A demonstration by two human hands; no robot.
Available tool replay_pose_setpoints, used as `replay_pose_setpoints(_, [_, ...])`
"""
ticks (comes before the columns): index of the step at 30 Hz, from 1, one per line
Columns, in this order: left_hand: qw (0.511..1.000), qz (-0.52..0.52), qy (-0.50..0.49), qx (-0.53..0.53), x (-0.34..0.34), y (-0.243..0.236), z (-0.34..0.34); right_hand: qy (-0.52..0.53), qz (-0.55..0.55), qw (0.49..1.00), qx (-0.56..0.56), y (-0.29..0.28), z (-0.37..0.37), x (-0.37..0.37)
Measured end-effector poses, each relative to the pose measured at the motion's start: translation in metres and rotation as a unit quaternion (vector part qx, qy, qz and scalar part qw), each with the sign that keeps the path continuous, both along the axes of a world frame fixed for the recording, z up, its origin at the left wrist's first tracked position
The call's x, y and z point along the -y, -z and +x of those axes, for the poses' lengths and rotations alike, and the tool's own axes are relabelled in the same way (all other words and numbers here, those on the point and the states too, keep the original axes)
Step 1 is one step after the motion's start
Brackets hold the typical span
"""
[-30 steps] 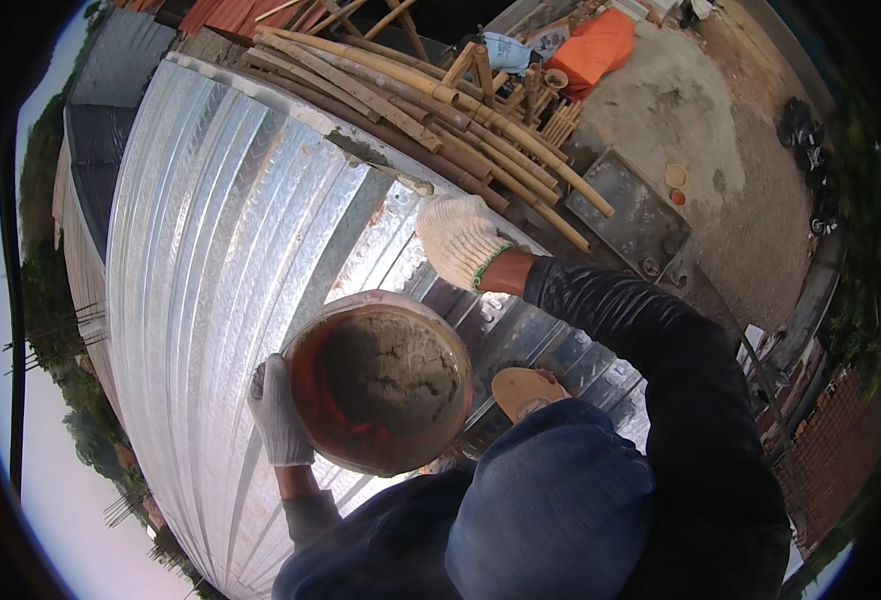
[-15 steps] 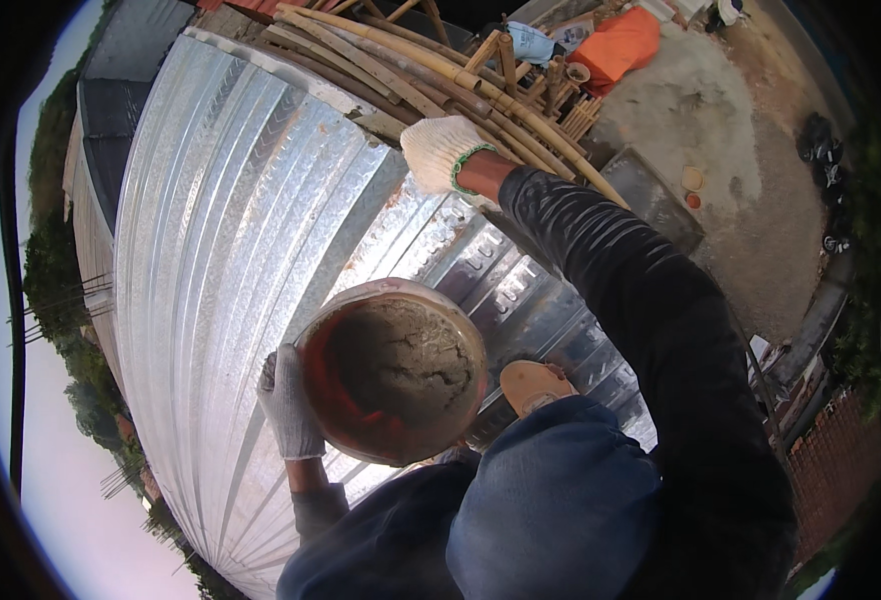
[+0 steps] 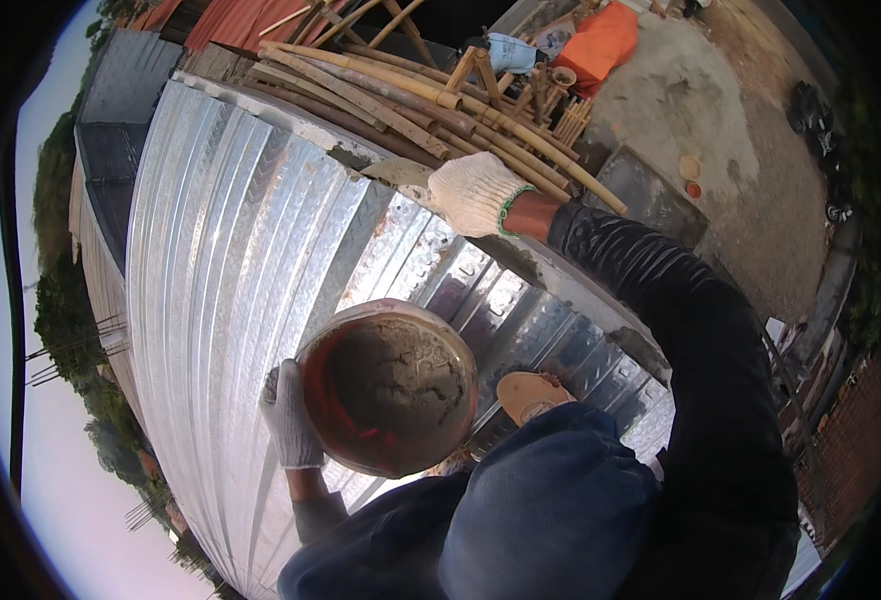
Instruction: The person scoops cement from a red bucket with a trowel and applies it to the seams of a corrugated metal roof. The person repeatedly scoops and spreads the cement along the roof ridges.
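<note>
Left hand (image 3: 291, 418): white knit glove, fingers wrapped on the rim of the round orange mortar-filled pan (image 3: 389, 388), held over the ribbed silver metal roof sheet (image 3: 231, 260).
Right hand (image 3: 476, 192): gloved, pressed on the roof edge; grip cannot be told.
Risk: one-handed hold; pan may tip, spilling mortar.
Footing: slick sloping sheet, tan shoe (image 3: 531, 395) could slide.

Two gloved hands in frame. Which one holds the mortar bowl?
The left hand, low in frame, grips the rim of the mortar bowl. The right hand reaches up to the roof edge, apart from the bowl.
</note>
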State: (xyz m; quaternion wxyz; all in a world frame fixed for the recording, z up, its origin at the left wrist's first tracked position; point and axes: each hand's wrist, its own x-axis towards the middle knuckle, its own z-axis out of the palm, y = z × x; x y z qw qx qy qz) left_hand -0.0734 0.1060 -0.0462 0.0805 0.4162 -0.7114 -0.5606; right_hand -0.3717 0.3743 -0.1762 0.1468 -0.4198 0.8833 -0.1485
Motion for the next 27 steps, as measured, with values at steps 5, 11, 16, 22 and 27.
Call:
replay_pose_setpoints(5, [1.0, 0.001, -0.015, -0.003, -0.011, -0.005, -0.001, 0.072, -0.044, 0.996, -0.006, 0.0, 0.007, 0.003])
replay_pose_setpoints(11, [1.0, -0.003, -0.01, -0.001, -0.007, 0.001, 0.0, 0.113, -0.029, 0.987, -0.109, 0.021, -0.014, 0.062])
replay_pose_setpoints(16, [1.0, -0.019, -0.006, 0.003, -0.002, 0.002, 0.009, 0.017, 0.079, 0.971, -0.224, 0.043, 0.008, 0.065])
replay_pose_setpoints(22, [1.0, -0.02, -0.003, 0.006, -0.002, 0.003, 0.005, -0.046, 0.079, 0.952, -0.292, 0.053, 0.016, 0.018])
replay_pose_setpoints(27, [1.0, -0.006, 0.003, 0.006, -0.004, 0.001, -0.001, 0.016, 0.045, 0.98, -0.191, 0.037, 0.04, -0.001])
